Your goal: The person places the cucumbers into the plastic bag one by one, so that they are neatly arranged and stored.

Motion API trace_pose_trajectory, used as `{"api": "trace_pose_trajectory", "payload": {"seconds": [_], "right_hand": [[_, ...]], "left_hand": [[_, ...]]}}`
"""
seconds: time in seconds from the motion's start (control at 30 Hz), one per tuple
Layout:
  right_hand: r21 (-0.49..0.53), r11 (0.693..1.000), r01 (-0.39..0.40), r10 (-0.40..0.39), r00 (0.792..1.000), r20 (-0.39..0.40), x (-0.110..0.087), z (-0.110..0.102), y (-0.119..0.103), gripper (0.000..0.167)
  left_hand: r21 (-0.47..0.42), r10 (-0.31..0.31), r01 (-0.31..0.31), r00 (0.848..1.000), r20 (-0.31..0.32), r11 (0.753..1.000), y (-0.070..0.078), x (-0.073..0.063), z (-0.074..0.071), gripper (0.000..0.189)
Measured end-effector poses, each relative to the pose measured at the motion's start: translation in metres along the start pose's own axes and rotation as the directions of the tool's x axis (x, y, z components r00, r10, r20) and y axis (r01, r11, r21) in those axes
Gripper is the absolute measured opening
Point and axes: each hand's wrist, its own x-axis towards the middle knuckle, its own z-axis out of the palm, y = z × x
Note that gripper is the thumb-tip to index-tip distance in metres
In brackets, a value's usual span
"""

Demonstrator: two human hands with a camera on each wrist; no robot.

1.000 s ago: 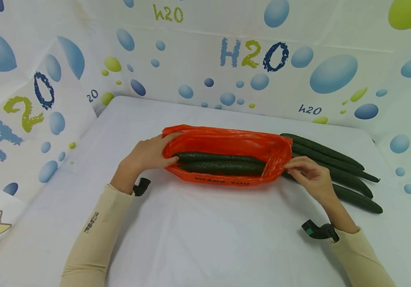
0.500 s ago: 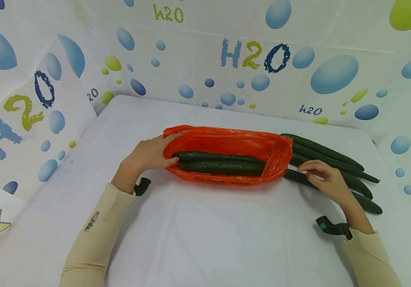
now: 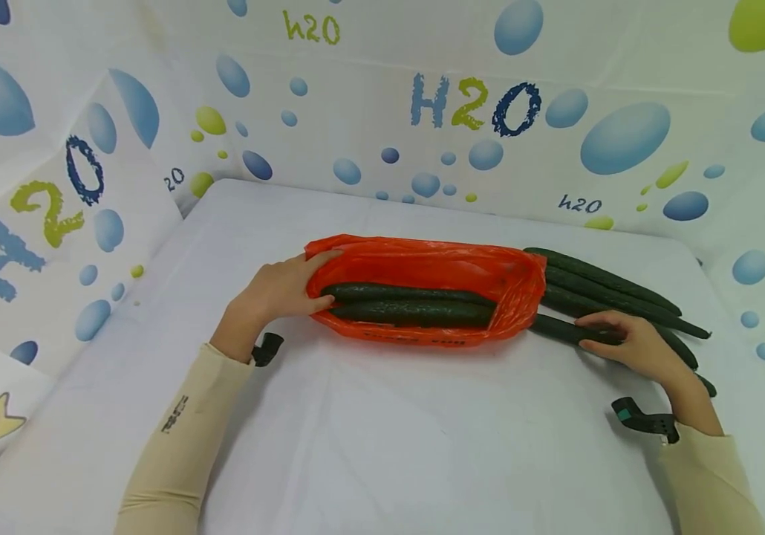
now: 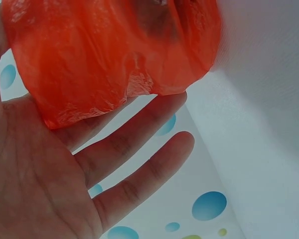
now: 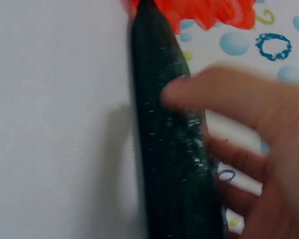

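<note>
A red plastic bag (image 3: 422, 249) lies with its mouth spread, two dark green cucumbers (image 3: 416, 313) side by side inside it. At its left end, my left hand (image 3: 282, 288) touches the rim, thumb and index finger parted at the mouth. Straight fingers (image 4: 144, 179) of that hand extend behind the red film in the left wrist view; its index finger is hidden there. My right hand (image 3: 639, 349) is at the nearest loose cucumber (image 3: 556, 329), thumb and fingers parted around it. The right wrist view is blurred and shows a digit across this cucumber (image 5: 164, 149).
Several more loose cucumbers (image 3: 616, 286) lie fanned out to the right of the bag, some partly behind the right hand. A white cloth (image 3: 422, 431) covers the table. Behind it hangs a white sheet (image 3: 369, 96) printed with blue and green drops.
My right hand has left the bag's right end and moved right to the nearest loose cucumber. My left hand has stayed at the bag's left end.
</note>
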Motion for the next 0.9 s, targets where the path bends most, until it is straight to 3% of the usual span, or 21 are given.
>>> {"api": "trace_pose_trajectory", "payload": {"seconds": [0.13, 0.33, 0.53, 0.9], "right_hand": [[-0.077, 0.992, -0.097, 0.096, 0.995, -0.005, -0.007, -0.009, 0.002, 0.035], [-0.076, 0.995, -0.057, 0.059, 0.998, 0.027, -0.012, -0.011, 0.007, 0.04], [-0.1, 0.995, -0.031, 0.029, 0.999, -0.014, -0.014, -0.01, 0.01, 0.038], [-0.051, 0.998, -0.028, 0.024, 0.996, -0.087, -0.016, -0.012, 0.01, 0.039]], "left_hand": [[-0.01, -0.001, 0.001, 1.0, 0.003, 1.0, -0.001, -0.001, 0.001, 0.079], [0.003, -0.002, 0.002, 1.0, 0.019, 1.0, -0.001, -0.002, 0.004, 0.079], [0.003, 0.009, -0.009, 1.0, 0.005, 1.0, 0.0, -0.001, 0.005, 0.079], [0.005, 0.0, 0.0, 1.0, 0.014, 1.0, 0.0, 0.0, 0.004, 0.079]]}}
